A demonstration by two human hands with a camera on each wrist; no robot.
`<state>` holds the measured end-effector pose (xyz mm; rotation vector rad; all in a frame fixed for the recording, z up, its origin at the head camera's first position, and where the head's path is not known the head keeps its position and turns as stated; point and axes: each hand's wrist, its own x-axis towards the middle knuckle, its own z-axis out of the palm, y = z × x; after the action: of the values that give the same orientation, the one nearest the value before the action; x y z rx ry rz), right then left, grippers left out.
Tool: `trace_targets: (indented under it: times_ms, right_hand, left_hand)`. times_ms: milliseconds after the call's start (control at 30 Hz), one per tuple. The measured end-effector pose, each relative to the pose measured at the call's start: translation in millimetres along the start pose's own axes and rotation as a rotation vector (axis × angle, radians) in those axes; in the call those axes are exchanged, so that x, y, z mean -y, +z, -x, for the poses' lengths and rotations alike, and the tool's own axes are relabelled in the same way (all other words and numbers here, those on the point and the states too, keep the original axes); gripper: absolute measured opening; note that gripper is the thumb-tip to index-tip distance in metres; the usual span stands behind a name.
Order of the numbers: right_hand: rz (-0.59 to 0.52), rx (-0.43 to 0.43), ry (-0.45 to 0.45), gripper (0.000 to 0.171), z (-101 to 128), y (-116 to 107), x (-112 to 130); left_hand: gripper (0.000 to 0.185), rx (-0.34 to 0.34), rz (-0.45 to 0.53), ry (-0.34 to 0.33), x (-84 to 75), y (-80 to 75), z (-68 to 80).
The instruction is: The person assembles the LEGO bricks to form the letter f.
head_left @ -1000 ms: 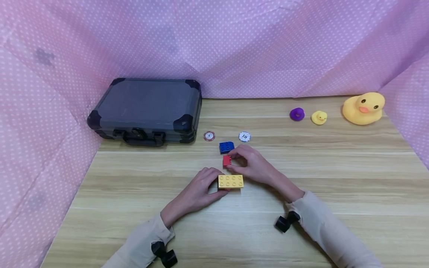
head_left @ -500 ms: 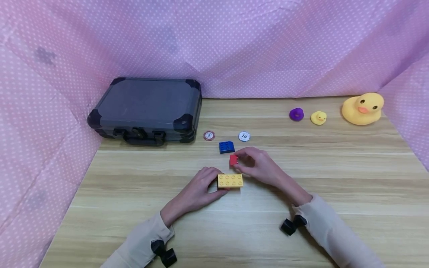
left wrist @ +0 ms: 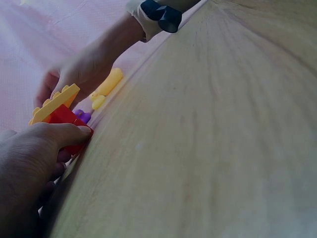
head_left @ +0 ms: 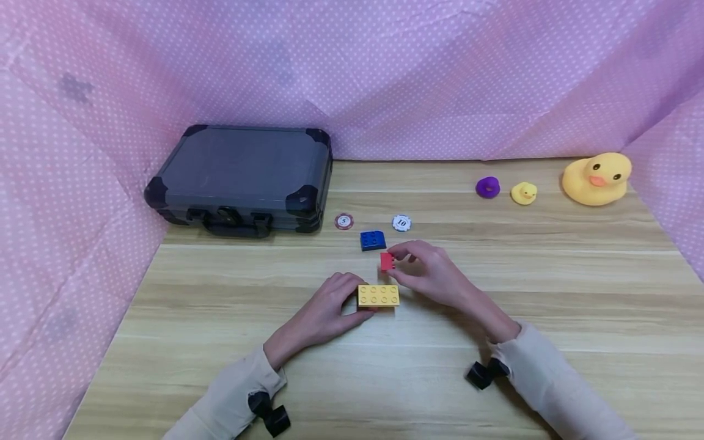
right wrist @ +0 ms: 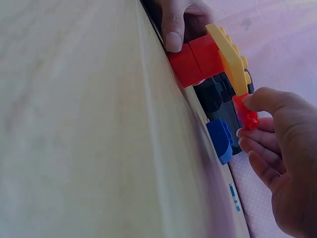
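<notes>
My left hand (head_left: 329, 310) grips the lower part of a toy-brick stack at its left side. On top of that stack is a yellow brick (head_left: 378, 296) with two rows of studs. Beneath it are two red bricks (right wrist: 190, 62), with the yellow one jutting out past them in the right wrist view. My right hand (head_left: 434, 273) pinches a small red brick (head_left: 387, 261) between thumb and fingers, studs turned towards the palm. It is held just behind the stack, above the tabletop. A blue brick (head_left: 373, 240) with a curved end lies just beyond it.
Behind the blue brick lie a red-rimmed chip (head_left: 344, 221) and a blue-and-white chip (head_left: 401, 223). A grey case (head_left: 242, 171) stands back left. At the back right sit a purple duck (head_left: 487, 187), a small yellow duck (head_left: 524, 193) and a large yellow duck (head_left: 596, 179). Pink dotted cloth (head_left: 385, 79) hangs behind.
My right hand has shifted a little to the right, carrying the small red brick away from beside the blue brick. My left hand and the stack have stayed in place.
</notes>
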<state>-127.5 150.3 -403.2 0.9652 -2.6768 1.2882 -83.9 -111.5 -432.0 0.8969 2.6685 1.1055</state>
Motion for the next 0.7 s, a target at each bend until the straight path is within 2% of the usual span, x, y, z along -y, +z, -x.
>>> trace_targets:
  times_ms: [333, 700]
  right_hand:
    - [-0.025, -0.032, -0.111, 0.038, 6, -4, 7]
    - [-0.033, -0.059, -0.246, 0.038, 7, 2, 14]
  left_hand:
    - [0.037, 0.001, -0.004, 0.011, -0.2, -2.3, -1.0]
    - [0.036, 0.003, 0.003, 0.023, -0.5, -1.9, -0.6]
